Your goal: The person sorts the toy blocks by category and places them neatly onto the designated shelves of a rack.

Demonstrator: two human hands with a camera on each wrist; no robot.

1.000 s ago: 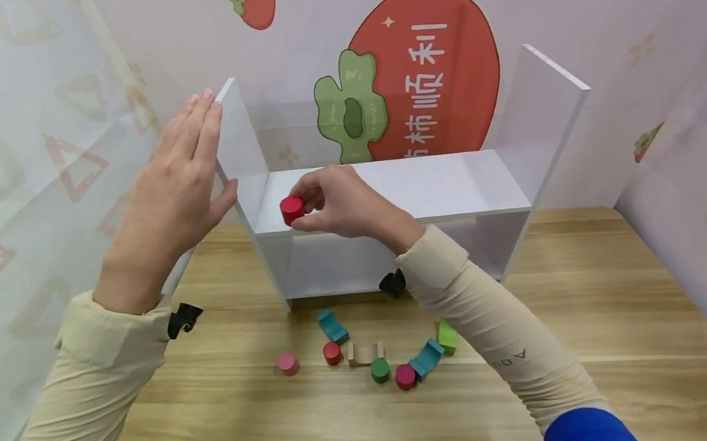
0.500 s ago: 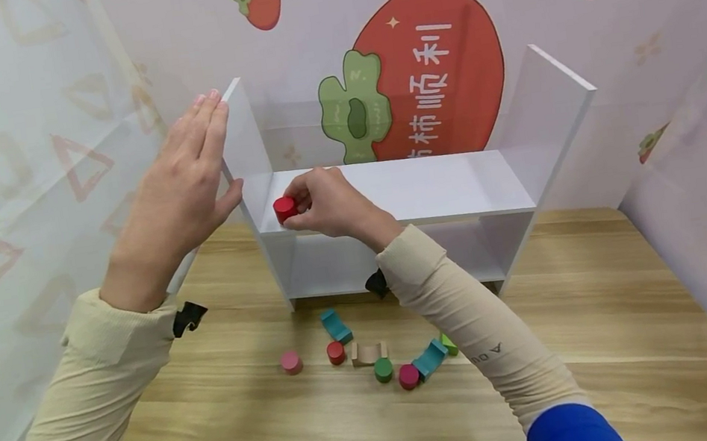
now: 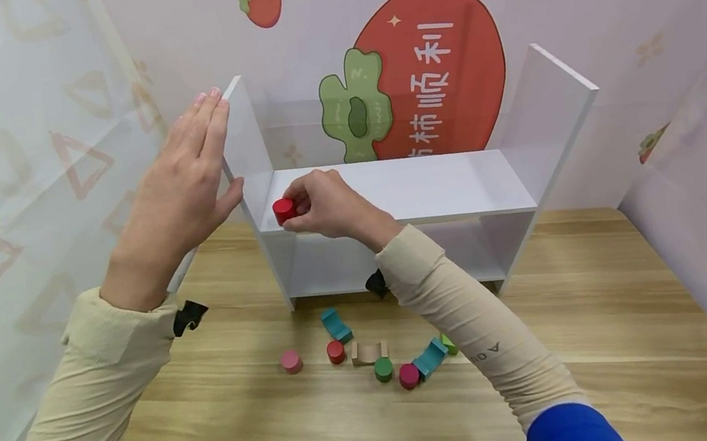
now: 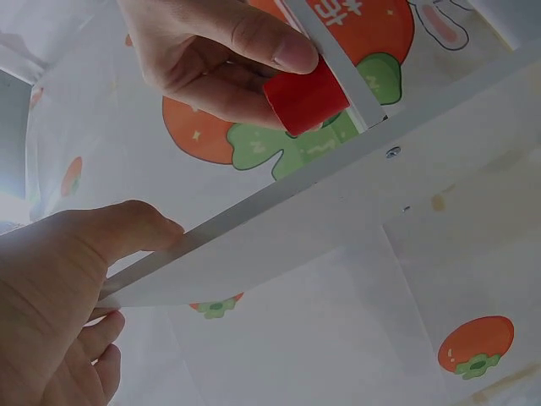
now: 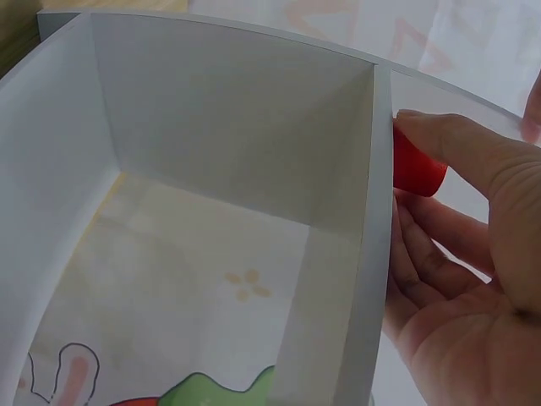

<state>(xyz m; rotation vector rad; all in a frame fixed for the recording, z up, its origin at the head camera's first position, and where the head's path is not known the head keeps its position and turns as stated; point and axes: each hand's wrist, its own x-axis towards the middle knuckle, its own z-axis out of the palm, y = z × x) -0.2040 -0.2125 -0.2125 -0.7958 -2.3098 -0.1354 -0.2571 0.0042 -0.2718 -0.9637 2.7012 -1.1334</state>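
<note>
In the head view, the right hand [image 3: 336,204] pinches a red cylinder block [image 3: 284,211] between thumb and fingers. The block is at the left end of the middle board of a white shelf [image 3: 423,184]. In the right wrist view the red block [image 5: 416,165] meets that board, its flat side against it. The left hand [image 3: 174,178] holds the shelf's left side panel [image 3: 245,138], thumb on the front edge. Its long fingers lie nearly straight along the outside. The left wrist view shows the thumb [image 4: 139,233] on the panel edge; some fingertips are hidden behind it.
On the wooden table [image 3: 221,435] before the shelf lie a pink cylinder [image 3: 291,362], a red cylinder [image 3: 336,352], a green cylinder [image 3: 383,369], a magenta cylinder [image 3: 409,375], a wooden curved block [image 3: 369,353], blue curved blocks [image 3: 337,325] and a partly hidden lime block [image 3: 449,345].
The right hand has moved slightly left with the red cylinder block, closer to the left panel, then stayed nearly still. The left hand keeps its place on the panel.
</note>
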